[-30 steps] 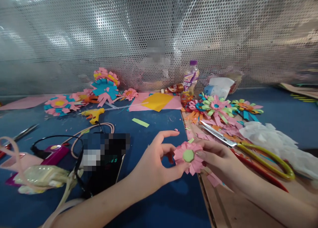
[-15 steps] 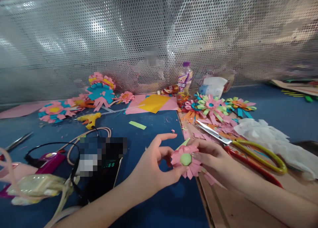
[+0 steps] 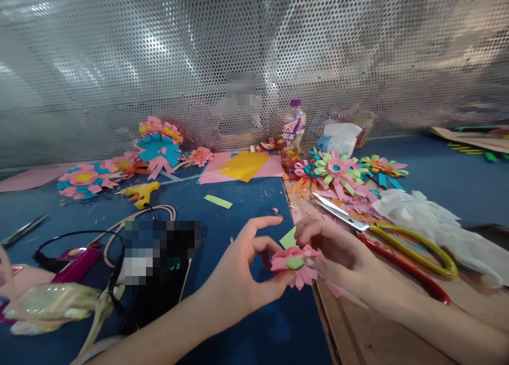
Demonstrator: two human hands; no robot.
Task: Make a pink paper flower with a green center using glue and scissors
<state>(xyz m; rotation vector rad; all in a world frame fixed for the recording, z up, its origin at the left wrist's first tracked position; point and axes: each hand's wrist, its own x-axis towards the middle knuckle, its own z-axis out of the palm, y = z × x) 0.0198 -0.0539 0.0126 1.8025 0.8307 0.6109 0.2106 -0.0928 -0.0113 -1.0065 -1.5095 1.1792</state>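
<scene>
A small pink paper flower (image 3: 296,264) with a green round centre sits between both my hands, just above the blue table (image 3: 246,211). My left hand (image 3: 246,269) pinches its left edge with thumb and bent fingers, the forefinger stretched out above. My right hand (image 3: 338,251) grips its right side, fingers curled over the petals. The flower is tilted, its face turned partly upward.
Large scissors (image 3: 382,232) with yellow-green handles lie right of my hands on a brown board (image 3: 377,333). Finished paper flowers (image 3: 338,171) lie behind, others at the left (image 3: 85,177). A yellow glue gun (image 3: 141,192), a phone, cables, a bottle (image 3: 294,126) and white tissue (image 3: 433,219) surround the spot.
The flower has tipped from facing me to lying flatter, and my right fingers have moved up over its top. The view has shifted slightly left.
</scene>
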